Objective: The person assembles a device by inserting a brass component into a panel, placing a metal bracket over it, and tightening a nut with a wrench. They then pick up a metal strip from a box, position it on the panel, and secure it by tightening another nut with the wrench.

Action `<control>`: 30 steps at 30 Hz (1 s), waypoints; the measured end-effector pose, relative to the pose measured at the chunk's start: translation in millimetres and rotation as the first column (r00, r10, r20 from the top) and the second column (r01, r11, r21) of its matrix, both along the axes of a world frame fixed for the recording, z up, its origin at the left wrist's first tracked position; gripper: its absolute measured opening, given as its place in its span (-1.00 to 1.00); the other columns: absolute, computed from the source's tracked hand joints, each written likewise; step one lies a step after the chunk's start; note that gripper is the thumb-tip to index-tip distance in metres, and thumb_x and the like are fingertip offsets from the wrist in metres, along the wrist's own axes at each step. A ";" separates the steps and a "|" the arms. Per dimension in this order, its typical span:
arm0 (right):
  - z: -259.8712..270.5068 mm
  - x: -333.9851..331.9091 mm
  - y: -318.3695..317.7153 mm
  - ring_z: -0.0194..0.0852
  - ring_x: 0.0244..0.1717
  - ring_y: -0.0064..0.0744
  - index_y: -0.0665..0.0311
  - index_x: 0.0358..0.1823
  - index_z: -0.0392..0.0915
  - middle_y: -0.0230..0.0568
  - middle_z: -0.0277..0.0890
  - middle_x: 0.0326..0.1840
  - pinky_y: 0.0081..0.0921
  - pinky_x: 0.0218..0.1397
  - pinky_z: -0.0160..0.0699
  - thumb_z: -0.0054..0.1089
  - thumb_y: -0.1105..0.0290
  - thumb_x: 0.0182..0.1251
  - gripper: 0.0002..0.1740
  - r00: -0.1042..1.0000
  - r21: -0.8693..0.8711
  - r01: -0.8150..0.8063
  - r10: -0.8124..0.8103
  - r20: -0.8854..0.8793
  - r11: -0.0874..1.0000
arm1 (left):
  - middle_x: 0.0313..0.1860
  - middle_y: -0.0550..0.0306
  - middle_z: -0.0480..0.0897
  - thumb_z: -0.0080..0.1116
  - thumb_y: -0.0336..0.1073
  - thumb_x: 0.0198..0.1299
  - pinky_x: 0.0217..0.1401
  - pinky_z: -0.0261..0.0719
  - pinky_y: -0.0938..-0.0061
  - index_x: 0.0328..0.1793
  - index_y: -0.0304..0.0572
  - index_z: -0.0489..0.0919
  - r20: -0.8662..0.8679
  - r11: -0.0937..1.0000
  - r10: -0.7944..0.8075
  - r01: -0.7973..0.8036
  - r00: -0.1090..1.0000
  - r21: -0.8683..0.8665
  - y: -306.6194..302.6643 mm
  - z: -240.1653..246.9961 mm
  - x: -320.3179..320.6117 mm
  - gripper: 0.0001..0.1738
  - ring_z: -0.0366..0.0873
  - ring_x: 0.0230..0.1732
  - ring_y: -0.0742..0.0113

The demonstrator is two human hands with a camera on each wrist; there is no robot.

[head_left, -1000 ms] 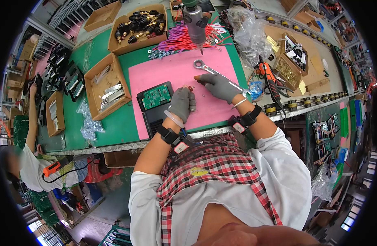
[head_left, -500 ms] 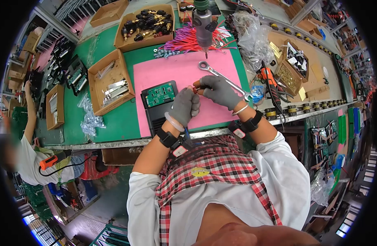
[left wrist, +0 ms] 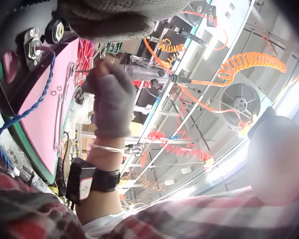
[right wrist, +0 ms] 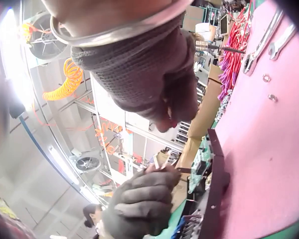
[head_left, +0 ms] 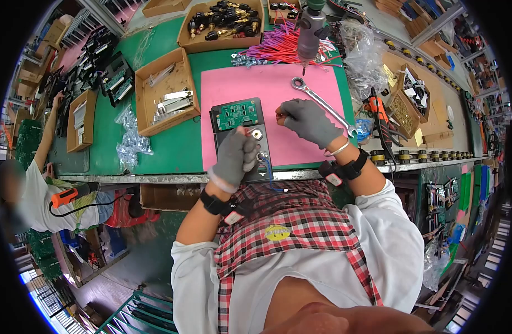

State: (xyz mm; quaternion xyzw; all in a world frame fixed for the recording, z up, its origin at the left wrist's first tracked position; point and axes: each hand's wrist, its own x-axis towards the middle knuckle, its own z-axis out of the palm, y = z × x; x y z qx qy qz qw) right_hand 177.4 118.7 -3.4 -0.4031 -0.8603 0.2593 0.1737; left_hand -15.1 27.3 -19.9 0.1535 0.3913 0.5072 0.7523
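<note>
From the head view, I see the hands have just come apart. Half a second ago their fingertips met over one small piece; now the left hand [head_left: 233,157] is back over the black housing [head_left: 218,133], nearer the person, and the right hand [head_left: 310,122] hangs over the pink mat [head_left: 292,147]. The right one pinches a small red piece [head_left: 280,117] at its fingertips. That parting uncovers a round fitting [head_left: 257,134], a second fitting [head_left: 261,157] and a blue wire [head_left: 270,173] beside the left hand, so I'd judge that the paired handling has paused and the wired side of the housing is within reach. The circuit board [head_left: 238,114] sits at the housing's far end, and the wrench [head_left: 325,107] lies on the mat.

In the left wrist view, the left hand fills the top edge, too close for me to tell its grip. The fittings stand near it, the wire running off one; the right hand is blurred, well apart.

In the right wrist view, red shows between the right fingertips. Across from it the left fingers are curled, seemingly pinching a small pale piece [right wrist: 157,162]; I can't tell what it is. Two nuts [right wrist: 272,98] lie loose on the mat.
</note>
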 end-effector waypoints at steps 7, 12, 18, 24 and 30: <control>-23.3 -8.4 -1.7 0.53 -0.25 -0.03 0.21 -0.13 0.45 -0.02 0.52 -0.37 -0.15 -0.17 0.46 0.07 0.14 0.15 -0.65 0.937 0.120 0.032 -0.071 0.341 0.992 | -0.64 0.36 0.19 -0.18 -0.05 0.35 -0.83 -0.03 0.73 -0.23 -0.05 0.37 0.074 0.993 0.097 -0.092 0.992 -0.070 -67.4 6.5 -46.0 -0.73 0.04 -0.74 0.61; -22.8 -28.5 -42.7 0.52 -0.28 0.07 0.22 0.28 0.08 0.12 0.52 -0.37 -0.10 -0.19 0.44 0.00 0.02 0.19 -0.30 0.956 -0.396 0.203 -0.093 0.280 0.895 | -0.65 0.36 0.20 -0.19 -0.05 0.35 -0.85 -0.03 0.72 -0.31 -0.05 0.37 0.137 0.978 0.165 -0.143 0.977 -0.154 -114.8 -24.2 -65.6 -0.71 0.04 -0.75 0.60; -27.0 -41.0 -56.0 0.54 -0.32 -0.08 0.26 0.35 -0.02 0.07 0.51 -0.38 -0.24 -0.22 0.46 -0.03 0.17 0.24 -0.30 0.962 -0.558 0.271 -0.207 0.176 0.784 | -0.70 0.36 0.16 -0.19 -0.09 0.35 -0.88 -0.06 0.72 -0.51 -0.04 0.29 0.439 0.985 0.102 -0.029 0.893 -0.170 -138.2 -56.7 -75.2 -0.64 -0.04 -0.81 0.61; -31.2 -39.1 -72.3 0.52 -0.31 -0.22 0.18 0.35 0.06 -0.05 0.50 -0.39 -0.34 -0.20 0.45 -0.08 0.32 0.21 -0.37 0.952 -0.525 0.098 -0.233 -0.197 0.846 | -0.52 0.30 0.39 -0.21 -0.11 0.34 -0.78 0.22 0.76 -0.26 -0.17 0.39 0.394 0.997 0.008 0.021 0.919 -0.070 -96.8 -38.5 -46.2 -0.70 0.23 -0.71 0.59; -1.4 -43.9 -73.5 0.54 -0.22 -0.16 0.30 0.34 0.02 0.05 0.52 -0.31 -0.34 -0.13 0.43 -0.07 0.34 0.21 -0.34 0.957 -0.602 0.142 -0.265 -0.119 0.785 | 0.20 -0.03 0.37 -0.32 -0.10 0.37 0.19 0.49 0.35 0.33 -0.18 0.19 0.567 0.966 -0.209 0.077 0.797 0.248 -38.7 -60.3 -9.2 -0.51 0.41 0.17 0.21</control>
